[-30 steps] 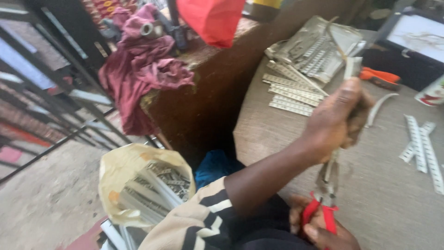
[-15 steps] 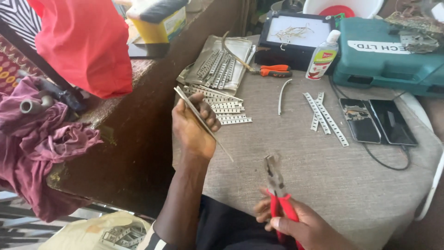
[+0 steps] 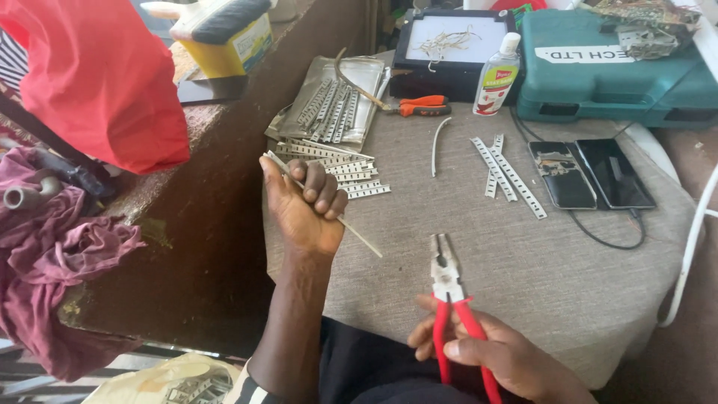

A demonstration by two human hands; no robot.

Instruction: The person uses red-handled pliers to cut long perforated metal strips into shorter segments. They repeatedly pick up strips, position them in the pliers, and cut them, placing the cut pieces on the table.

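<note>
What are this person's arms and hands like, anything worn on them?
Both hands are bare: no gloves, rings or watch show on the left hand or right hand. The left forearm is uncovered up to a striped sleeve, dark and white, near the elbow. The right arm is mostly out of frame.

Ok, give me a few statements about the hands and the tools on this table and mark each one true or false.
1. The left hand holds a thin metal strip in a closed fist. True.
2. The right hand holds the red-handled pliers with their jaws clamped on the strip. False: the jaws point away over the table, apart from the strip.
3. Two phones lie side by side on the table. True.
4. The orange-handled tool is in the left hand. False: it lies on the table near the black tray.
5. A small bottle stands beside the green case. True.
</note>
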